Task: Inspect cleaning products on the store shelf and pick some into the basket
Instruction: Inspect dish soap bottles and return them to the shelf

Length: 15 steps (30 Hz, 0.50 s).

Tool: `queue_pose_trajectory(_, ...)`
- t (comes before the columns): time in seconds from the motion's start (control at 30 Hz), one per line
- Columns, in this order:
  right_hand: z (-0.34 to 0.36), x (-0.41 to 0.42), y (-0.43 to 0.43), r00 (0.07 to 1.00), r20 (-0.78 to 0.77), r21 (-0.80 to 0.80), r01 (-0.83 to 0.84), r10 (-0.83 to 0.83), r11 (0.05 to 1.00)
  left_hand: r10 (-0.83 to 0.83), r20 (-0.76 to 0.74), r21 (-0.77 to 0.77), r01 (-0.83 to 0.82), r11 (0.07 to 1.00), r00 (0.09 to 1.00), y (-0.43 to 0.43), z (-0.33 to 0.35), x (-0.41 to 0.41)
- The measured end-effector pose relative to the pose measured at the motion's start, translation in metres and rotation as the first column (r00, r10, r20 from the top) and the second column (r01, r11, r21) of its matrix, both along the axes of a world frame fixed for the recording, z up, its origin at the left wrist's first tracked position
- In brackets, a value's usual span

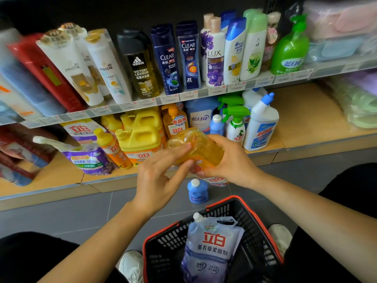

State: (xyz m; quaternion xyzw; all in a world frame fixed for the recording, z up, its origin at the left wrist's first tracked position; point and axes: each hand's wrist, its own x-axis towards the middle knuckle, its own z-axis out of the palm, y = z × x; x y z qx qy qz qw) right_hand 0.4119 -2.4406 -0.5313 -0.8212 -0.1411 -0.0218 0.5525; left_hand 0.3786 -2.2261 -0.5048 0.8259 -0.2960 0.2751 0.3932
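Amber 立白 bottle [204, 152] sits in the grip of left hand [159, 176] and right hand [230, 160]

I count two hands, left [157, 180] and right [228, 160], on one amber bottle [200, 148]. At six o'clock, one basket [163, 250] with one pouch [212, 248], flanked by two white shoes [131, 264] [280, 235]. One small blue bottle [197, 192] is on the floor. At twelve o'clock are two CLEAR bottles [166, 58] [188, 56], at one o'clock two green sprayers [234, 119] [230, 100].

Wrapped pastel towels [342, 23] stacked at far right — a red pack [40, 68] at far left, grey floor tiles [61, 217] below.
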Motion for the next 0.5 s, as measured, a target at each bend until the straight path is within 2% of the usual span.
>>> queue_pose_trajectory(0.07, 0.000, 0.000, 0.000, 1.000, 0.002, -0.003, -0.002, 0.002, 1.000, 0.063, -0.075, -0.055, -0.067, 0.996, 0.995, 0.002, 0.005, 0.002)
queue_pose_trajectory(0.17, 0.001, 0.002, -0.001, 1.000, 0.013, -0.010, -0.017, 0.017, 1.000, 0.134, -0.303, -0.074, -0.163, 0.984, 0.943, 0.004, 0.009, 0.010)
queue_pose_trajectory(0.27, 0.001, 0.004, -0.002, 0.999, 0.017, -0.042, -0.037, 0.038, 0.998, 0.028, -0.551, -0.218, -0.176, 0.960, 0.834, 0.001, 0.006, 0.015)
queue_pose_trajectory(0.4, -0.001, 0.004, -0.003, 0.997, 0.050, -0.141, -0.058, 0.066, 0.988, -0.018, -0.659, -0.331, -0.268, 0.905, 0.752, -0.003, 0.000, 0.016)
queue_pose_trajectory(0.5, -0.001, 0.004, -0.004, 0.996, 0.067, -0.165, -0.048, 0.060, 0.985, -0.051, -0.686, -0.384, -0.302, 0.872, 0.725, -0.003, -0.002, 0.019)
